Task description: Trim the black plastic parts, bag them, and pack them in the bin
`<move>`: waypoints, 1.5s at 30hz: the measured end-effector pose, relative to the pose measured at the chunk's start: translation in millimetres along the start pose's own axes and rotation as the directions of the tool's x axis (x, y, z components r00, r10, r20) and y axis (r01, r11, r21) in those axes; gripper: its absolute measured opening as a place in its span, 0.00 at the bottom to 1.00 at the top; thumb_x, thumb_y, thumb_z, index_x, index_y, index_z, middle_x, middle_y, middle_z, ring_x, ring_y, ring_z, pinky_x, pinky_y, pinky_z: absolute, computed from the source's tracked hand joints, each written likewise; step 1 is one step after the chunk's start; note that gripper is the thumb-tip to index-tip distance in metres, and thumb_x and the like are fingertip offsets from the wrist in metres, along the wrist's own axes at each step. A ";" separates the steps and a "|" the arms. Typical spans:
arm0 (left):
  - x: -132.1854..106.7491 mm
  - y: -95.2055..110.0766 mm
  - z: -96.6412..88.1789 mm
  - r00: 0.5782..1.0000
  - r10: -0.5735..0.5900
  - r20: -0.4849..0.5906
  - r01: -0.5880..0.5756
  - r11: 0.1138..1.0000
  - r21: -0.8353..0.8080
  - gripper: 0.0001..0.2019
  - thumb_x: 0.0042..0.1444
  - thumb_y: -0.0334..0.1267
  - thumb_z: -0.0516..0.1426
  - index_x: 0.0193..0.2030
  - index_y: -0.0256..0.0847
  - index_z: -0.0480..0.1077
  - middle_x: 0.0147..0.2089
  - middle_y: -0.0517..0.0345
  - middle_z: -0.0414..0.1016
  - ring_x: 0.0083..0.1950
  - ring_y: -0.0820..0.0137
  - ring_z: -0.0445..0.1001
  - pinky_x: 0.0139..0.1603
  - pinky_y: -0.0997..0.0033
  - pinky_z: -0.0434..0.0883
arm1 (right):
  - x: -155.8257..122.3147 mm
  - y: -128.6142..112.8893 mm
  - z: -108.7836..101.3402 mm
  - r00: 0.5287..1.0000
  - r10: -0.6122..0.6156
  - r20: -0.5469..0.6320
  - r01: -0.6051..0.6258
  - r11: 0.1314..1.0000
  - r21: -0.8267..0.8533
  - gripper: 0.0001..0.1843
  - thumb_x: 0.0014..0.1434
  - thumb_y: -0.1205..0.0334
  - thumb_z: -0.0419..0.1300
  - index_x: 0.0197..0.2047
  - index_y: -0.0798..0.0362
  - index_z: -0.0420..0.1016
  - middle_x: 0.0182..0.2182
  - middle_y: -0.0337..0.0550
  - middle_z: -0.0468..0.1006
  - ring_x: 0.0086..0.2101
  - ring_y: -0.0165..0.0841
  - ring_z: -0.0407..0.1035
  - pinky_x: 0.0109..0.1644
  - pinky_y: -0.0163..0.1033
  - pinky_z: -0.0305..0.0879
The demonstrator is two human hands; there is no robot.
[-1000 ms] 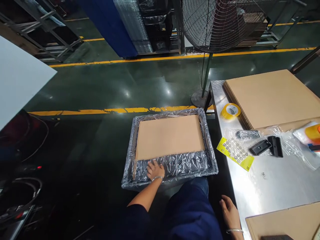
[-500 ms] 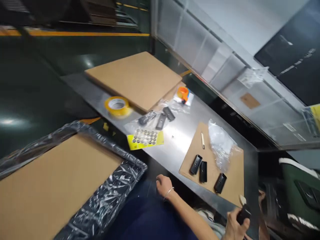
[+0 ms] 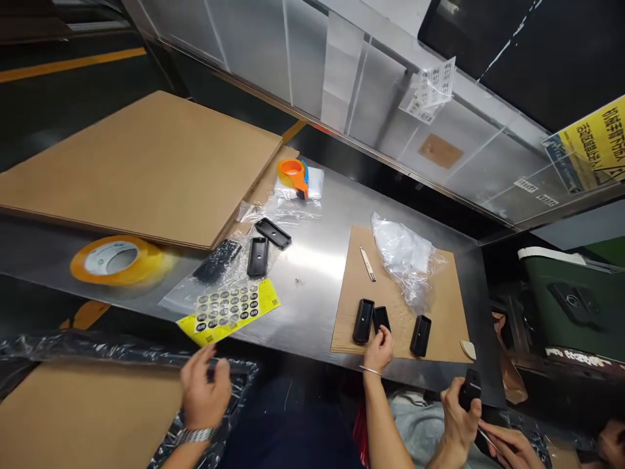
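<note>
The small black rectangular plastic part [image 3: 381, 318] lies on a flat brown cardboard sheet [image 3: 442, 306] on the steel table [image 3: 317, 260], between two taller black parts [image 3: 363, 320] [image 3: 420, 335]. The right hand [image 3: 378, 350] rests its fingertips on the small part's near end; I cannot tell whether it grips. The left hand [image 3: 205, 391] hovers half-curled over the plastic-lined tray [image 3: 234, 381], grip unclear. At the lower right, a co-worker's hand [image 3: 459, 417] holds another black part [image 3: 469, 389].

Left hand [image 3: 204, 391] raised, fingers loosely curled (empty grip), right hand [image 3: 378, 348] stretched forward, fingertips down
</note>
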State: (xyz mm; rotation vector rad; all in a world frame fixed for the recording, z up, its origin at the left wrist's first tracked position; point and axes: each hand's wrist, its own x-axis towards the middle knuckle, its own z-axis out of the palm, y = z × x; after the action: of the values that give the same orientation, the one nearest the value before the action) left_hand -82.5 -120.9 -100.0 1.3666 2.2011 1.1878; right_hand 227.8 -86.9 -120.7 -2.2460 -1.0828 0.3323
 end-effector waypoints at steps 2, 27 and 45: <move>13.4 9.6 24.4 0.994 0.037 0.099 -0.031 0.997 -0.064 0.16 0.55 0.40 0.48 0.48 0.37 0.65 0.45 0.49 0.66 0.43 0.65 0.69 0.46 0.61 0.68 | 16.1 9.9 -6.5 0.995 0.085 -0.054 -0.087 0.996 -0.024 0.24 0.59 0.55 0.37 0.48 0.60 0.64 0.41 0.56 0.72 0.40 0.40 0.66 0.41 0.41 0.59; 77.3 106.4 185.2 0.712 0.203 0.672 0.005 0.956 -0.295 0.13 0.54 0.43 0.49 0.40 0.43 0.70 0.39 0.54 0.75 0.37 0.67 0.74 0.38 0.65 0.73 | 312.3 14.7 24.7 0.999 0.038 0.021 -0.029 0.952 -0.306 0.14 0.59 0.58 0.52 0.47 0.55 0.65 0.45 0.45 0.68 0.42 0.34 0.66 0.45 0.45 0.64; 82.5 175.7 234.9 0.540 0.043 0.841 0.417 0.854 -0.312 0.15 0.50 0.46 0.52 0.39 0.38 0.71 0.35 0.53 0.75 0.34 0.68 0.72 0.40 0.65 0.68 | 290.5 18.2 2.7 0.998 -0.013 -0.069 0.019 0.995 0.093 0.16 0.58 0.53 0.52 0.29 0.59 0.68 0.23 0.36 0.69 0.23 0.25 0.64 0.28 0.33 0.62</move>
State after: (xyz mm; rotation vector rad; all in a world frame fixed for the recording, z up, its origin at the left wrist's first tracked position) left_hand 125.9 101.3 -96.3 1.0741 1.1999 0.6795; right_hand 421.7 130.2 -123.0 -2.1494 -1.0283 0.2915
